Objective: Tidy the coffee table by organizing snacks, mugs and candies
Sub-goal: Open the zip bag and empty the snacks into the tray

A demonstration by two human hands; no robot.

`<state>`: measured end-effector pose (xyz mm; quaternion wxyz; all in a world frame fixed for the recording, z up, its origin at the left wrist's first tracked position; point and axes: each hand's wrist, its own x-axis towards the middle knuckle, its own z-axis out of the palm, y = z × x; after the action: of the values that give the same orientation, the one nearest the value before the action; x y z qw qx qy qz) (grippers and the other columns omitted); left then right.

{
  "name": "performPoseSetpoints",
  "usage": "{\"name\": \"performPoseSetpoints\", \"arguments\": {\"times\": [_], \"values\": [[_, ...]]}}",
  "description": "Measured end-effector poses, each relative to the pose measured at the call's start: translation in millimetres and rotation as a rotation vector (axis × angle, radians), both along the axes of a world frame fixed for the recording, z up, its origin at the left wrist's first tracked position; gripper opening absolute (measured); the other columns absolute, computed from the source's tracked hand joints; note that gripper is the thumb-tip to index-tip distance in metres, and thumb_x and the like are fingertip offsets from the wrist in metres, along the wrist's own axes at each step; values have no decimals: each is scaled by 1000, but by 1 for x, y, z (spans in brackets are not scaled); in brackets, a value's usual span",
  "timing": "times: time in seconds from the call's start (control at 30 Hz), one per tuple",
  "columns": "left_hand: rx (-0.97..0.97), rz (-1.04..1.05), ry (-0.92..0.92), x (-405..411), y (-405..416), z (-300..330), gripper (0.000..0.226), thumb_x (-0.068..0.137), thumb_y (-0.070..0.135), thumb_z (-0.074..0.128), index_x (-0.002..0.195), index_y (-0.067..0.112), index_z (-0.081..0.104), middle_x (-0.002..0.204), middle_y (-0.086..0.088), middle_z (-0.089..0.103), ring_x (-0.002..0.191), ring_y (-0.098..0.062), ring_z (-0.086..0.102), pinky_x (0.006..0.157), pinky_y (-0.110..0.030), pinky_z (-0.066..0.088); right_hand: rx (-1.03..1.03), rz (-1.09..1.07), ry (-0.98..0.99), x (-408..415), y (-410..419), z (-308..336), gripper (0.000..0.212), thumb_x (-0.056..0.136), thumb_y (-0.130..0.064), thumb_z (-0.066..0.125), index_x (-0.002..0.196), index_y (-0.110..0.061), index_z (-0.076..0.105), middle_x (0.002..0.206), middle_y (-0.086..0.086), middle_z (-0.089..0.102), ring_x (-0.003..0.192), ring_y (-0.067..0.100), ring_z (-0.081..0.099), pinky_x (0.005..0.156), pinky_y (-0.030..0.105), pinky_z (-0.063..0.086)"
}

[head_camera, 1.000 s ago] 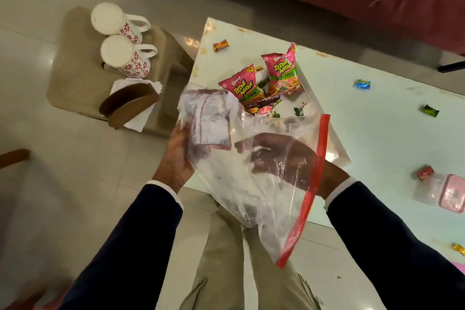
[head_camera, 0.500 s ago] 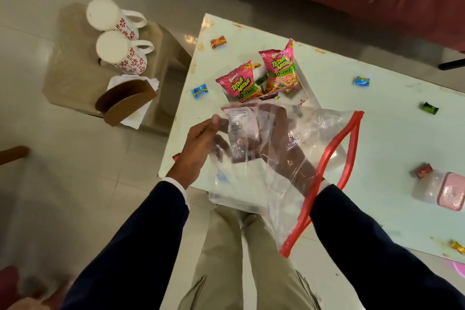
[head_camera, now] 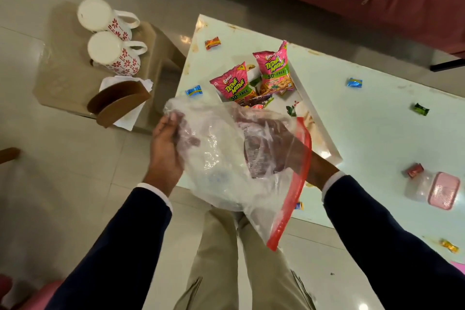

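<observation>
Mugs point(head_camera: 113, 43) parked off coffee table point(head_camera: 377, 133); left hand point(head_camera: 166, 148) grips zip bag point(head_camera: 226, 163), right hand point(head_camera: 274, 138) inside clutching snack, candies point(head_camera: 354, 82) left

Clear zip bag point(head_camera: 221, 158) with red seal strip held above near table corner. Bag's outer side gripped by left hand point(head_camera: 164, 151). Right hand point(head_camera: 279, 143) inserted in bag, dark snack packet point(head_camera: 259, 158) held inside. Two pink snack packets point(head_camera: 254, 78) seen in white tray point(head_camera: 324, 141) on coffee table point(head_camera: 377, 138). Wrapped candies point(head_camera: 354, 82) scattered on tabletop. Two mugs point(head_camera: 113, 40) placed inverted on side stool point(head_camera: 63, 78).

I count two mugs point(head_camera: 110, 35), two snack packets point(head_camera: 251, 78), one bag point(head_camera: 234, 158), and seven loose candies point(head_camera: 354, 82).
</observation>
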<state>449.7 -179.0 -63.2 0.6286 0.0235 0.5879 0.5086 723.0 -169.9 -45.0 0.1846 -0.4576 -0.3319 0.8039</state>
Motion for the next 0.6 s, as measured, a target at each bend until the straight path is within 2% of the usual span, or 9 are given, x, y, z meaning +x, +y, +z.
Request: {"name": "performPoseSetpoints", "arguments": {"times": [0.07,0.17,0.23,0.3,0.37,0.43,0.5,0.53,0.6], "values": [[11,-2,-72,-19,0,6,41,104,44,50,120,15,74,126,-14,71,110,-32,71,81,-40,60,-45,-94,-30,9,4,-7,34,88,-56,67,118,-40,72,119,-9,74,111,15,71,83,32,60],[-17,-93,-47,-46,-3,13,55,91,65,56,115,20,78,118,-10,76,105,-28,75,75,-37,62,-89,-198,-74,31,10,-13,56,86,-41,76,136,-26,57,129,5,69,113,28,69,89,43,60],[-43,-141,-5,-60,-3,14,54,95,65,50,106,23,81,109,-6,78,98,-24,76,73,-38,63,-92,-219,-115,50,11,-18,57,84,-27,78,137,-22,57,129,9,69,112,30,70,85,45,60],[-49,-142,23,-73,-3,16,52,101,60,43,101,26,83,107,-2,79,98,-21,77,75,-38,64,-91,-227,-133,66,15,-20,49,81,-25,81,127,-20,67,125,12,71,111,32,70,84,44,61],[-43,-149,57,-86,0,21,46,101,56,47,113,25,79,119,-2,77,107,-20,74,80,-37,64,-71,-253,-186,75,20,-24,50,73,-29,88,119,-17,72,122,14,73,111,33,71,86,44,61],[-78,-261,178,-99,6,28,43,97,56,56,121,23,73,124,-7,74,103,-18,76,76,-36,64,-31,-327,-254,80,26,-28,50,72,-22,88,119,-11,72,120,15,73,112,38,69,89,47,60],[-129,-415,351,-111,13,37,43,84,60,70,106,23,74,112,-11,76,80,-15,77,60,-31,62,40,-380,-315,83,31,-31,43,77,-11,83,118,-8,70,117,15,74,110,40,70,88,47,61],[-131,-480,410,-116,17,40,54,71,67,78,99,21,74,97,-8,78,70,-14,74,54,-29,59,63,-402,-330,83,34,-30,42,79,-9,81,119,-7,69,117,15,75,109,40,70,88,47,61],[-122,-612,493,-121,23,48,71,50,76,85,88,17,74,70,-2,70,53,-14,65,45,-27,53,81,-440,-305,79,37,-26,41,81,-14,81,120,-8,69,117,14,75,108,36,72,88,46,61]]}}
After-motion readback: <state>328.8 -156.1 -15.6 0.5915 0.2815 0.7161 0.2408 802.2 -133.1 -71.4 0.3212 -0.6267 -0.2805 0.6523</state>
